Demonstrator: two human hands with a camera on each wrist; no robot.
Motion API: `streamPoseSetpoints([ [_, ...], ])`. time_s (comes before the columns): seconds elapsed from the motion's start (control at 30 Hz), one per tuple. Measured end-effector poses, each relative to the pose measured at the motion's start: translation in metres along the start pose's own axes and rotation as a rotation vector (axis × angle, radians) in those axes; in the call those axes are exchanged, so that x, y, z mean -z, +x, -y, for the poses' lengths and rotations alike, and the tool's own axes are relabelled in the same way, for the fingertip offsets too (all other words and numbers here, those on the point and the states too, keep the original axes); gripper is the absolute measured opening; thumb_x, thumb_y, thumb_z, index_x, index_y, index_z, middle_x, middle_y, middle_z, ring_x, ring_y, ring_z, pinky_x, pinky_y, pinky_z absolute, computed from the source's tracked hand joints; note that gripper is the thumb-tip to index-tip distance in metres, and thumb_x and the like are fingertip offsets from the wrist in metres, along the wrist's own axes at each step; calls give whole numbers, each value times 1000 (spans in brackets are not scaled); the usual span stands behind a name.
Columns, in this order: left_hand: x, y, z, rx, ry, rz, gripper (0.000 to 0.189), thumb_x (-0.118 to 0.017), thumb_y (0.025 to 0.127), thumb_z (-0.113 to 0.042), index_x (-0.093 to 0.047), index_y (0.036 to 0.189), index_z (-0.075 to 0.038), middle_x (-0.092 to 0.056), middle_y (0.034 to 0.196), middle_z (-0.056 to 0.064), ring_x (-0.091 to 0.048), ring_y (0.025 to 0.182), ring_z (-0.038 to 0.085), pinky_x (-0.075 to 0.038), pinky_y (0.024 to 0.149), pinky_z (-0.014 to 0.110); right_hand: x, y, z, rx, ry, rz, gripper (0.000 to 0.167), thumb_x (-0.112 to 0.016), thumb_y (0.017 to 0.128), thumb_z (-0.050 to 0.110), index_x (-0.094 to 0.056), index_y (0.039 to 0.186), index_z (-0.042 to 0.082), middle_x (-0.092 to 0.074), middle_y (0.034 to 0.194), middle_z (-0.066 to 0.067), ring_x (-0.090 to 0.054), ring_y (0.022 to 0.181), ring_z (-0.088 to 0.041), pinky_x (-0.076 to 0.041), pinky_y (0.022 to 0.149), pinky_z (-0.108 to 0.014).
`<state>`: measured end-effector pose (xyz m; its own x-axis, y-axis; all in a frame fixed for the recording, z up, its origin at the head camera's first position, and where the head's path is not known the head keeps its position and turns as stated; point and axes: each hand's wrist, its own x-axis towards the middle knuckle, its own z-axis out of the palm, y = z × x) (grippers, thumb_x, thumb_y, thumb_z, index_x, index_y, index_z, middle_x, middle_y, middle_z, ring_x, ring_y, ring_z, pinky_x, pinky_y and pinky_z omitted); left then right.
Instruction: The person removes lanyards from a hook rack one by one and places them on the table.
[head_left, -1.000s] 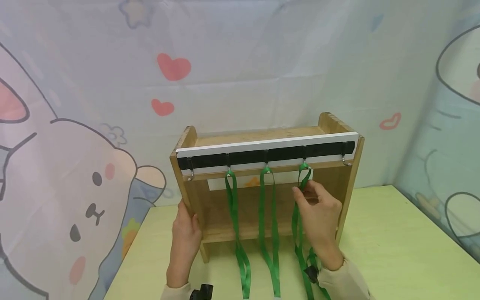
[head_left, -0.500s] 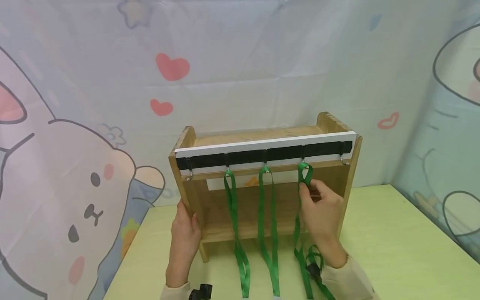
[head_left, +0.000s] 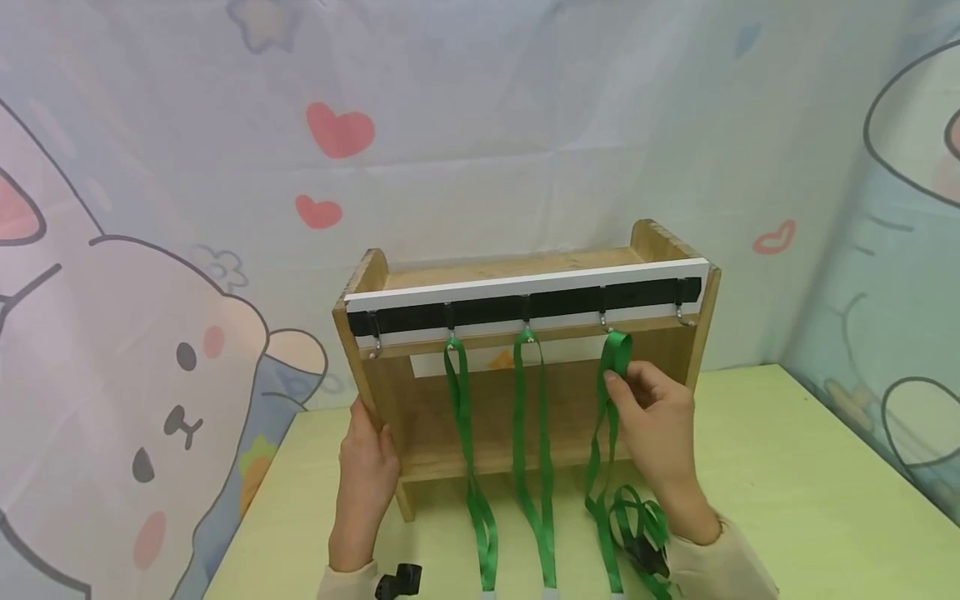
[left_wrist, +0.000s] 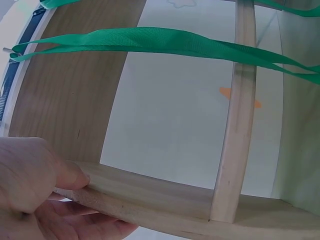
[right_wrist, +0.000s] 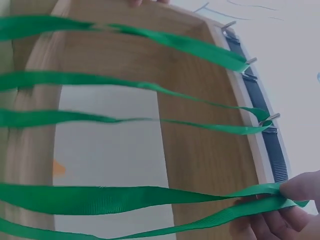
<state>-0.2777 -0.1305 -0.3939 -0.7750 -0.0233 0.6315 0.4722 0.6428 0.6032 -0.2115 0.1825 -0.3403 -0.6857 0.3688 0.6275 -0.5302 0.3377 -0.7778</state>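
Note:
A small wooden shelf [head_left: 517, 408] stands on the table, with a hook strip [head_left: 487, 312] along its upper front. My left hand [head_left: 365, 475] grips the shelf's left side panel, thumb in front; the left wrist view shows the fingers wrapped behind that edge. My right hand [head_left: 660, 425] pinches a green lanyard [head_left: 617, 354] just below its top loop, which stands in front of and slightly below the fourth hook [head_left: 603, 321]. Two other green lanyards, a left one [head_left: 461, 392] and a middle one [head_left: 519, 400], hang from the second and third hooks.
The outermost hooks, left [head_left: 377, 343] and right [head_left: 682, 312], carry nothing. A bunched green strap with a black clip [head_left: 647, 554] lies below my right wrist. The yellow-green table [head_left: 817, 467] extends to both sides, with a printed cloth backdrop [head_left: 480, 125] behind.
My right hand has shifted slightly right with the pinched lanyard, whose loop has moved from on the fourth hook to in front of it. The left hand keeps its grip on the shelf.

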Motion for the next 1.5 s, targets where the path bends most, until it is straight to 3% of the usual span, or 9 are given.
streamPoseSetpoints([
  [0.17, 2, 2, -1, -15, 11, -9, 49, -51, 96, 14, -32, 140, 17, -54, 121, 44, -59, 109, 58, -50, 87, 66, 7, -2, -1, -134, 73, 98, 15, -64, 99, 5, -71, 98, -8, -72, 85, -8, -67, 74, -12, -55, 70, -24],
  [0.43, 7, 4, -2, -34, 18, -29, 46, -50, 94, 16, -33, 137, 17, -55, 114, 45, -60, 103, 59, -53, 81, 66, 12, -4, -2, -346, 224, 188, 20, -62, 101, 8, -66, 99, -11, -71, 80, 0, -68, 77, -14, -59, 72, -30],
  [0.73, 7, 6, -2, -31, 25, -35, 45, -51, 95, 14, -34, 137, 18, -55, 114, 45, -60, 104, 59, -52, 83, 67, 16, -13, -9, -500, 175, 274, 13, -63, 100, 12, -69, 96, 2, -66, 79, 4, -60, 81, -12, -54, 74, -31],
  [0.97, 6, 3, -2, -34, 28, -38, 44, -51, 95, 15, -35, 135, 18, -55, 112, 44, -60, 103, 59, -52, 81, 67, 19, -25, -20, -530, 183, 313, 12, -63, 99, 9, -69, 98, -1, -66, 80, 1, -62, 79, -12, -56, 73, -32],
  [1.2, -1, 2, 2, -10, 23, -14, 45, -50, 95, 14, -34, 137, 18, -55, 115, 44, -59, 106, 58, -51, 85, 66, 28, -36, -28, -535, 131, 418, 11, -63, 99, 6, -65, 95, -4, -53, 74, 1, -47, 65, -12, -52, 67, -31],
  [1.5, -1, 0, 0, -4, 36, -6, 46, -50, 96, 13, -33, 139, 18, -54, 117, 44, -58, 108, 59, -50, 86, 67, 36, -46, -40, -528, 101, 486, 17, -63, 99, 8, -65, 102, -9, -62, 81, -1, -56, 73, -13, -56, 70, -32],
])
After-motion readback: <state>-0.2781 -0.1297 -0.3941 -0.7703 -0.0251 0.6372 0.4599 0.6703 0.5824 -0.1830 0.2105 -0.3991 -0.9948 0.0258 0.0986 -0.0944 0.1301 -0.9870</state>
